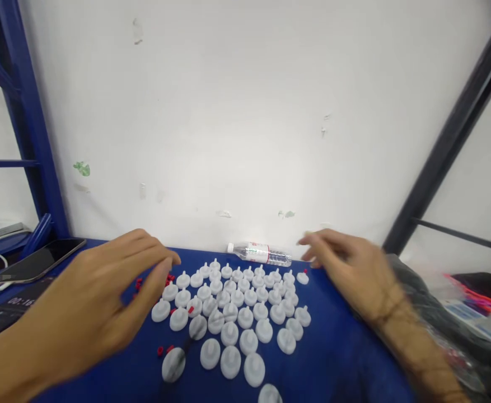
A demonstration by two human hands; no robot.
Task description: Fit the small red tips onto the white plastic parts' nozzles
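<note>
My left hand (102, 285) hovers over the left side of the blue table, near small red caps (138, 284). Its thumb tip meets the index fingertip; whatever may lie between them is hidden. Over the right side is my right hand (350, 266), slightly blurred, with bent fingers apart and nothing seen in them. Just below its fingertips stands a white round disc-shaped part with a spout and a red cap on top (303, 277). Between my hands spread several similar white disc parts (245, 317), spouts up. Two loose red pieces (160, 351) lie at the front left.
A clear plastic bottle (260, 253) lies on its side against the white wall. On the left are a phone (39, 260) and a white cable. A blue metal frame post (31, 112) rises there. Dark plastic bags (447, 324) sit at the right.
</note>
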